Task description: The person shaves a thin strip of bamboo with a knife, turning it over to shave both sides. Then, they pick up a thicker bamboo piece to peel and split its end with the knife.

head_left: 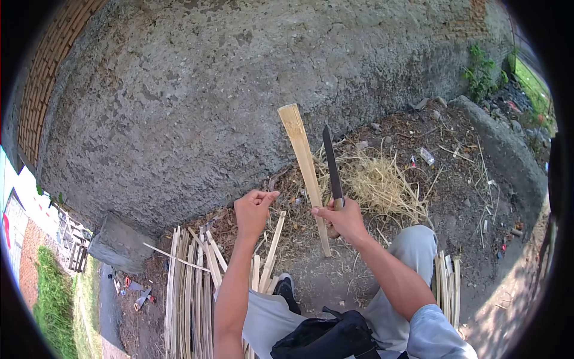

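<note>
Wall: rough grey wall (197, 102) across my view, beyond my hands
Strips: split bamboo strips (190, 299) lying side by side left of my legs, with more strips (443, 284) by my right knee
Shavings: a loose pale heap of shavings (382, 185) on the ground, beyond my right hand
Bag: black bag (326, 336) at my lap; I cannot see what is in it
Slat: bamboo slat (308, 164) in my right hand, its wide end toward the wall
Knife: dark-bladed knife (332, 167) just right of the slat, tip toward the wall
Right hand: my right hand (347, 220) is closed around the knife's handle, thumb against the slat
Left hand: my left hand (253, 212) is raised apart from the slat, thumb and fingertips pinched together; I cannot tell if anything is between them
</note>
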`<action>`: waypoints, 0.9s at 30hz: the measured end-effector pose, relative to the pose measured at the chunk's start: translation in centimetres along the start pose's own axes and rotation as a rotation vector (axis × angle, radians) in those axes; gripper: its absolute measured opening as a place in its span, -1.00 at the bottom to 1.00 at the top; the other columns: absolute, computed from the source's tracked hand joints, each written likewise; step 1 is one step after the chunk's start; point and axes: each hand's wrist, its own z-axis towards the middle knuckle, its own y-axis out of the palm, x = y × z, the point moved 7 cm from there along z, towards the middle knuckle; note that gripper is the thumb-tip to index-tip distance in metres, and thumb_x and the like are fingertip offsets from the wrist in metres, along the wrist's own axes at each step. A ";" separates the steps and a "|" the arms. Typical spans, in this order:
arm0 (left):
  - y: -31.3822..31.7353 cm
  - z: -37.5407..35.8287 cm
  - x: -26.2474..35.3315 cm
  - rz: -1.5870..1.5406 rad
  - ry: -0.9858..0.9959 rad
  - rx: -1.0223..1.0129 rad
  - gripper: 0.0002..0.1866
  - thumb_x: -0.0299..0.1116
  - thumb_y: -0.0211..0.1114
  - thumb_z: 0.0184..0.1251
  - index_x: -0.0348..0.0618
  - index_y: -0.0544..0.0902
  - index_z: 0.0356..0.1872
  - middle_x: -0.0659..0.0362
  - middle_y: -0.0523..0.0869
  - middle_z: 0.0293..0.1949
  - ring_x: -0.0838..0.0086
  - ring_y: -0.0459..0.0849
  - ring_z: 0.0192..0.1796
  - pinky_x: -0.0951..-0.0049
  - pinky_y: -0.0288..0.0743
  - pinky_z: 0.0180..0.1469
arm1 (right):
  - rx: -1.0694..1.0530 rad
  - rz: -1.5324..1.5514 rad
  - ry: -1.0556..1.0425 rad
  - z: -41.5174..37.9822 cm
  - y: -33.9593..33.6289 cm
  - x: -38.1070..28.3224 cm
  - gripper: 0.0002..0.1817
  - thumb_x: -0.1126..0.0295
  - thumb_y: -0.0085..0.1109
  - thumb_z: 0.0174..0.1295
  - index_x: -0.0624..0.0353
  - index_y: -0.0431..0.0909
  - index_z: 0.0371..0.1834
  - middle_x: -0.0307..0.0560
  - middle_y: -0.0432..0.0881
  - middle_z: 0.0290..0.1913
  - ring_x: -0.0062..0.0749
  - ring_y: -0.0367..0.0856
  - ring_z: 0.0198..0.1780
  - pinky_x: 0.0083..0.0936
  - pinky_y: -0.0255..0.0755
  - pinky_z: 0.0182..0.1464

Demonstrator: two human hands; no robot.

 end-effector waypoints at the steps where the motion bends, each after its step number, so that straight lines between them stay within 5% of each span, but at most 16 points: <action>1: 0.2 -1.2 -1.4 0.137 -0.055 0.035 -0.71 -0.17 0.42 0.26 -0.24 0.71 -0.30 0.28 0.66 -0.59 0.64 0.57 -0.55 0.61 0.37 -0.49 | -0.005 -0.020 0.017 -0.1 0.1 -0.1 -0.48 0.14 0.62 -0.11 0.20 0.43 -0.39 -0.16 0.63 -0.47 -0.58 0.62 -0.44 -0.57 0.50 -0.41; 2: 0.4 -2.1 -2.6 0.273 -0.109 0.068 -0.68 -0.13 0.44 0.24 -0.24 0.70 -0.34 0.29 0.63 -0.63 0.65 0.52 -0.59 0.61 0.35 -0.51 | -0.001 -0.010 -0.011 0.0 0.3 0.0 -0.48 0.13 0.62 -0.11 0.20 0.43 -0.40 -0.17 0.62 -0.47 -0.58 0.61 -0.44 -0.58 0.49 -0.41; 3: 0.6 -3.7 -1.9 0.300 -0.247 0.052 -0.55 0.04 0.46 0.11 -0.21 0.72 -0.31 0.25 0.58 -0.68 0.44 0.56 -0.60 0.46 0.47 -0.37 | 0.004 -0.003 -0.037 0.3 0.5 0.3 -0.48 0.13 0.62 -0.11 0.20 0.43 -0.40 -0.17 0.62 -0.48 -0.59 0.61 -0.44 -0.58 0.49 -0.42; 6: 3.7 -6.0 -5.2 0.258 -0.137 -0.140 -0.55 -0.04 0.48 0.08 -0.17 0.69 -0.14 0.21 0.65 -0.56 0.36 0.64 -0.41 0.37 0.51 -0.22 | 0.028 0.015 -0.081 0.7 0.6 1.0 -0.51 0.14 0.60 -0.07 0.18 0.43 -0.42 -0.23 0.58 -0.51 -0.62 0.56 -0.47 -0.59 0.44 -0.44; 7: 4.7 -6.5 -5.1 0.120 0.030 -0.262 -0.54 -0.21 0.48 0.12 -0.15 0.60 0.03 0.18 0.67 -0.39 0.45 0.61 -0.28 0.42 0.48 -0.19 | 0.037 0.013 -0.083 0.5 0.6 0.5 -0.52 0.15 0.59 -0.06 0.18 0.43 -0.43 -0.24 0.56 -0.52 -0.63 0.54 -0.49 -0.60 0.42 -0.45; 11: 5.1 -8.1 -3.8 0.167 -0.066 -0.413 -0.46 -0.24 0.41 0.16 -0.10 0.53 0.19 0.02 0.67 -0.07 0.22 0.65 0.00 0.25 0.50 0.09 | 0.159 -0.029 -0.113 0.5 -0.3 0.2 -0.57 0.18 0.54 0.01 0.18 0.42 -0.43 -0.29 0.51 -0.54 -0.67 0.46 -0.53 -0.63 0.35 -0.48; 15: 4.1 -9.0 -3.7 0.264 0.077 -0.358 -0.53 -0.21 0.32 0.24 -0.09 0.54 0.17 0.02 0.65 0.04 0.14 0.63 0.08 0.20 0.48 0.15 | 0.264 0.014 -0.116 0.6 -1.4 0.2 -0.59 0.21 0.52 0.04 0.17 0.41 -0.42 -0.29 0.50 -0.54 -0.67 0.46 -0.53 -0.64 0.33 -0.50; 27: 1.8 -7.9 -4.7 0.266 0.058 -0.289 -0.71 -0.30 0.28 0.29 -0.22 0.63 -0.03 -0.01 0.68 -0.09 0.05 0.64 -0.02 0.16 0.50 0.04 | 0.377 -0.067 -0.181 0.4 -3.6 0.3 -0.67 0.33 0.49 0.06 0.23 0.47 -0.39 -0.25 0.51 -0.51 -0.62 0.44 -0.54 -0.61 0.32 -0.50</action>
